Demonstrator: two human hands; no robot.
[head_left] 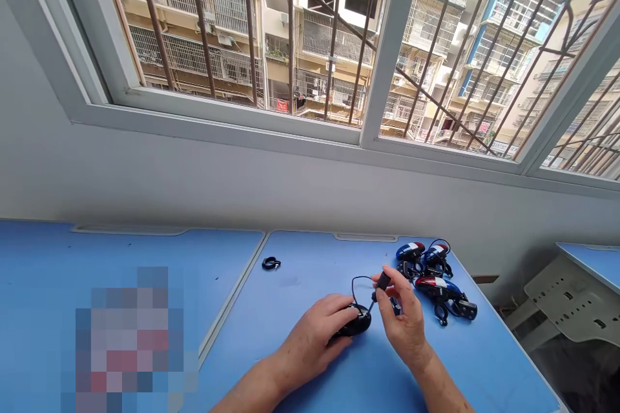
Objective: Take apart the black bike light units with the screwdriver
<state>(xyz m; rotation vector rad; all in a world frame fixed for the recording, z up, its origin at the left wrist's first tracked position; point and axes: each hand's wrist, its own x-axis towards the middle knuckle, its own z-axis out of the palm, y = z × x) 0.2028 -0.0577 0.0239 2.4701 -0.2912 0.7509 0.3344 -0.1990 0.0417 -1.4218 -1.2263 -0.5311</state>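
Observation:
In the head view, my left hand is closed around a rounded black housing that lies on the blue table, its fingers over the top. My right hand grips a screwdriver by its black handle. The screwdriver's thin shaft slants down to the housing, and its tip is too small to make out. From the housing a thin black cable loops up toward my right hand. A small dark part under my right fingers is mostly hidden.
Several red, white and blue bicycle horn-lights with black clamps lie to the right. A black ring-shaped clamp sits at the back left of this blue table. A pixelated patch covers part of the left table. Behind are a wall and barred windows.

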